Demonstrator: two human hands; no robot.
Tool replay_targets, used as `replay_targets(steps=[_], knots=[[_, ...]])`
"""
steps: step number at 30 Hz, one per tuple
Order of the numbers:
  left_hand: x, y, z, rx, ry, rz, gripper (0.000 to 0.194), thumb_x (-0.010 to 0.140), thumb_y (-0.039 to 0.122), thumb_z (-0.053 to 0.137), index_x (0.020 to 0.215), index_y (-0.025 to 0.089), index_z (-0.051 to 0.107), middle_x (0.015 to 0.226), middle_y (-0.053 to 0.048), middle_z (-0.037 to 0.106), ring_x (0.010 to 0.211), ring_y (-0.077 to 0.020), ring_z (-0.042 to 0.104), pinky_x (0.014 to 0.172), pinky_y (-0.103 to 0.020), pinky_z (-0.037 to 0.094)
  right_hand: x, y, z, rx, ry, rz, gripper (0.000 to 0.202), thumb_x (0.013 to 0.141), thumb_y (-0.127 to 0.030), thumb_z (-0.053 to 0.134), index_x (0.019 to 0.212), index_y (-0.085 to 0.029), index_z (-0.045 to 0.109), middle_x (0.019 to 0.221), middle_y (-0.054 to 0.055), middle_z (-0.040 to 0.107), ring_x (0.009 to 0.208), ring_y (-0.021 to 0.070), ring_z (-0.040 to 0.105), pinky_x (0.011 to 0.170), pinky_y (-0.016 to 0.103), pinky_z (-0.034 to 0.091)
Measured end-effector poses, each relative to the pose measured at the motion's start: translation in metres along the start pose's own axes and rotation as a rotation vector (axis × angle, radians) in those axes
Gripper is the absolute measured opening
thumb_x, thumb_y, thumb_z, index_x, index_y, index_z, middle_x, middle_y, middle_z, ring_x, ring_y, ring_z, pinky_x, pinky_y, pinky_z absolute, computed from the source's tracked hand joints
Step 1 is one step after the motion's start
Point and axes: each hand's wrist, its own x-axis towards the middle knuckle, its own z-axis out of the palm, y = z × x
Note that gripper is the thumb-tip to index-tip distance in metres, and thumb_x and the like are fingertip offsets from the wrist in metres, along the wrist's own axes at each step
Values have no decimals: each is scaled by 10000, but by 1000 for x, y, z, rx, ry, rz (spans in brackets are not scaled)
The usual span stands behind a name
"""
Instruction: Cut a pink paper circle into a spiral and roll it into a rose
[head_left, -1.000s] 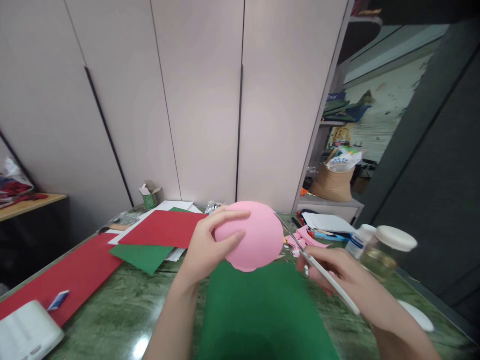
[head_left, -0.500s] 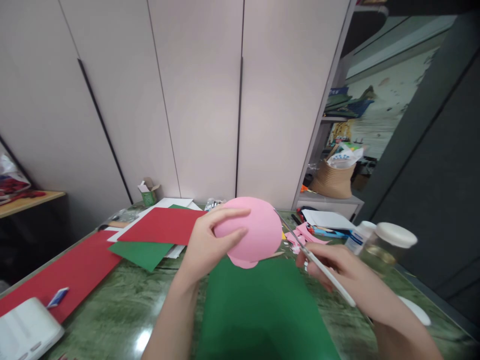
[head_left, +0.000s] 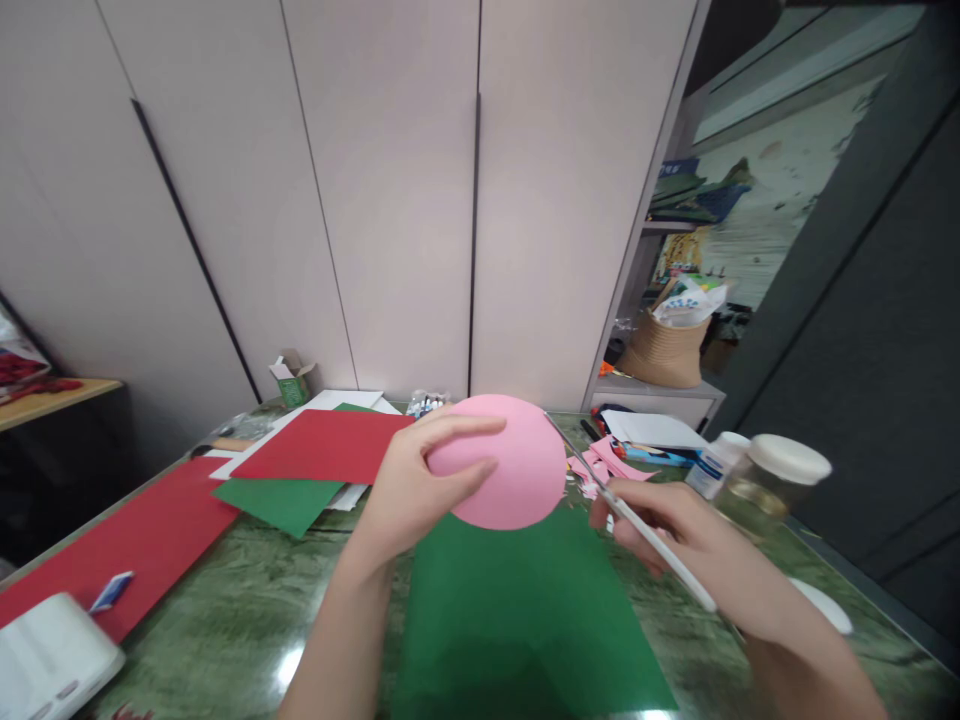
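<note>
My left hand [head_left: 424, 470] pinches a round piece of pink paper [head_left: 525, 465] from its left side, thumb and fingers on its near face. The paper is held up above a green sheet [head_left: 517, 620]. My right hand [head_left: 660, 525] is closed round a pair of white-handled scissors [head_left: 660, 550], seen nearly edge-on. Their thin metal blades point up and left, and the tip is at the paper's upper right edge. Whether the blades are apart cannot be made out. Pink paper scraps [head_left: 611, 460] lie behind the right hand.
Red sheets [head_left: 326, 445] and a green sheet [head_left: 281, 505] overlap at the left. A white device [head_left: 56, 655] sits at front left. On the right stand a lidded jar [head_left: 784, 475] and a white bottle [head_left: 716, 463]. A small green box [head_left: 292, 380] is at the back, near the cabinets.
The pink flap that showed below the round paper is no longer visible, and its lower edge now looks evenly round. Both hands keep their grips, nearly in place. The view has shifted slightly.
</note>
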Motion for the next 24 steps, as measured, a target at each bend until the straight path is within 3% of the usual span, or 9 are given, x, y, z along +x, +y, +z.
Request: replay_targets(steps=[10,24], knots=[[1,0,1,-9,15,11,253,700,227,695,937,311,722,1044,-20,689,1048,-233,596,878,-402,521,0,1,-1,-27,-11,3,359,923,-453,390,821,-178,596,584,-27,427,539,118,389,508,243,263],[1,3,-2,48,-72,-1,314,712,185,656,1003,294,703,1126,-31,663,1053,-239,595,876,-383,521,-1,0,0,21,-27,9,331,925,-427,399,833,-174,591,578,-37,397,528,109,338,488,249,217]])
